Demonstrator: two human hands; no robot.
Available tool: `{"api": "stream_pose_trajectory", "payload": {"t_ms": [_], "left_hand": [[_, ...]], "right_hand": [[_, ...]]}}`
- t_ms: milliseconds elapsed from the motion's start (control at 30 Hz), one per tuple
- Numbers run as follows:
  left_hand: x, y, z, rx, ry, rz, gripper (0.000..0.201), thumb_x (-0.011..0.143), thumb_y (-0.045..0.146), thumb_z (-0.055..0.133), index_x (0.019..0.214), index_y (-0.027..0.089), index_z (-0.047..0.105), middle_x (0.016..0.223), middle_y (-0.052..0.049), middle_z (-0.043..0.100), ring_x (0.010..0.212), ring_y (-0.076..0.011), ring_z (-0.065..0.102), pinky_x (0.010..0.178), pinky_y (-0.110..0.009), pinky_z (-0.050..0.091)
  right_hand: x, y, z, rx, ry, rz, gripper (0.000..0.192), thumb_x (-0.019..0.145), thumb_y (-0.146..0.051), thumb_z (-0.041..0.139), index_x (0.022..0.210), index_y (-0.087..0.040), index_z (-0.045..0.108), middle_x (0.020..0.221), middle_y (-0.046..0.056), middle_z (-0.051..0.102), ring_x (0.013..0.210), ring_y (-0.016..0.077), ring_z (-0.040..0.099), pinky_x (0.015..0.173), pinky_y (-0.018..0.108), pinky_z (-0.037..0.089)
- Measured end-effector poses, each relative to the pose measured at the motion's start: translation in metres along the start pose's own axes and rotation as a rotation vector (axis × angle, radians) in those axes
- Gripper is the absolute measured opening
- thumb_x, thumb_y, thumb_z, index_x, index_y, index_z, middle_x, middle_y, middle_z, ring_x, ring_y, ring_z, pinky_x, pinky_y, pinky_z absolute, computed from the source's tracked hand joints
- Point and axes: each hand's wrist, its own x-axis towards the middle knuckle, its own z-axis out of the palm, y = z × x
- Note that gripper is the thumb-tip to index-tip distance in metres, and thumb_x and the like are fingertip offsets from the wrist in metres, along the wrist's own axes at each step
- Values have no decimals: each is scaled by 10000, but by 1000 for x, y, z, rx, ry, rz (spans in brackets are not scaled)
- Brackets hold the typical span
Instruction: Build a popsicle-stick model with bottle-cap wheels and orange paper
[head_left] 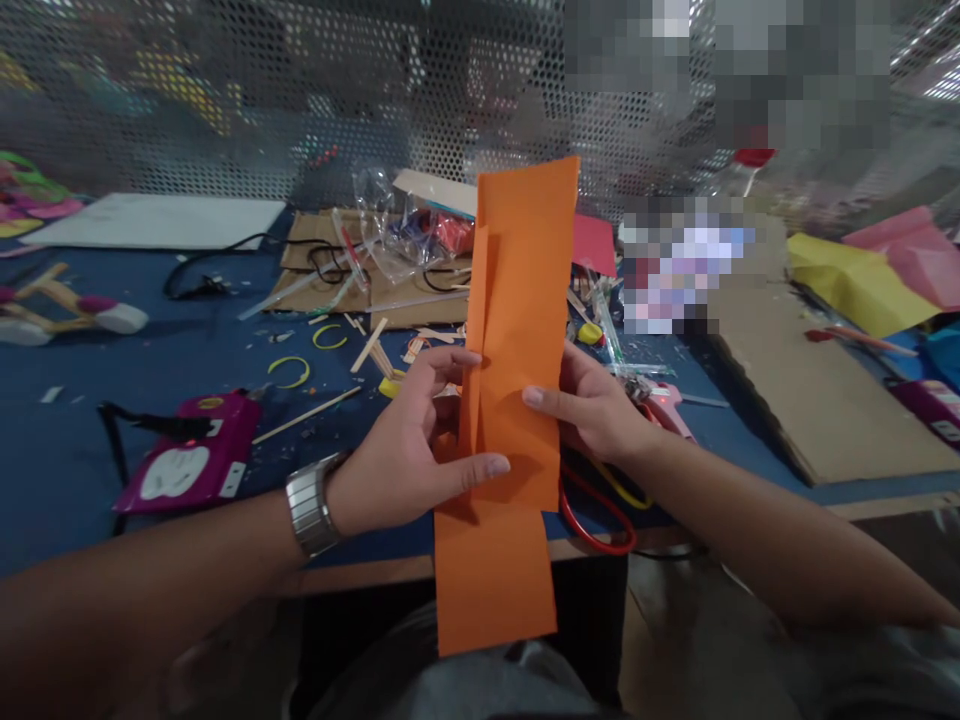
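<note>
Paper strip held upright in both hands above the worktop edge.

Orange paper [517,400], folded lengthwise into a long narrow strip, stands nearly vertical over the near edge of the blue worktop [90,450], its lower end hanging past the edge toward the lap. Left hand [416,440] pinches the strip's left side, thumb across the front, fingers behind a raised fold. Right hand [592,405] grips the right edge, thumb on the face. Judged light, thin and limp: it creases readily, tears under a hard pull, and sags if held by one end. Best hold is at mid-length on both long edges, as now, with flat finger pressure. A purple glue gun [187,455] and red-handled scissors [600,515] lie near, untouched.
</note>
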Motion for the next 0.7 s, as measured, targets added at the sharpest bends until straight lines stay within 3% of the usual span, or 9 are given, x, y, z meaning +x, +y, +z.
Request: {"api": "stream_pose_trajectory", "payload": {"t_ms": [133, 333, 500, 600, 700], "left_hand": [[-1, -1, 1, 37, 36, 33, 661, 873, 189, 865, 1362, 348, 451, 1415, -60, 542, 1111, -210, 712, 840, -312, 657], [1, 2, 1, 37, 52, 29, 644, 905, 75, 712, 1404, 342, 406, 1354, -48, 605, 999, -177, 729, 828, -325, 646], [2, 5, -1, 47, 102, 6, 526, 986, 147, 638, 1453, 289, 444, 1426, -91, 640, 1203, -253, 708, 962, -412, 661], [4, 5, -3, 24, 123, -36, 412, 1049, 247, 607, 1450, 252, 510, 1430, -106, 675, 1307, -292, 682, 1063, -465, 634], [5, 5, -4, -32, 129, -93, 390, 1064, 326, 630, 1437, 242, 551, 1375, -101, 727, 1261, -292, 717, 1052, -456, 638]], "right_hand": [[0, 1, 0, 2, -23, 11, 487, 814, -328, 936, 1234, -320, 691, 1296, 23, 808, 1131, 250, 791, 1050, 452, 653], [1, 3, -2, -15, -9, -10, 449, 800, -336, 946, 1177, -318, 703, 1112, -8, 808, 958, 208, 785, 937, 398, 689], [1, 3, -2, -40, 43, 13, 419, 790, -356, 950, 1135, -309, 716, 1030, -15, 801, 842, 181, 756, 776, 322, 691], [3, 2, -2, -9, 71, 25, 423, 772, -326, 938, 1137, -289, 729, 1123, 12, 826, 933, 206, 779, 866, 355, 685], [3, 2, -1, 3, 101, 47, 398, 773, -294, 901, 1131, -274, 727, 1154, 36, 837, 1014, 244, 793, 949, 411, 667]]}}
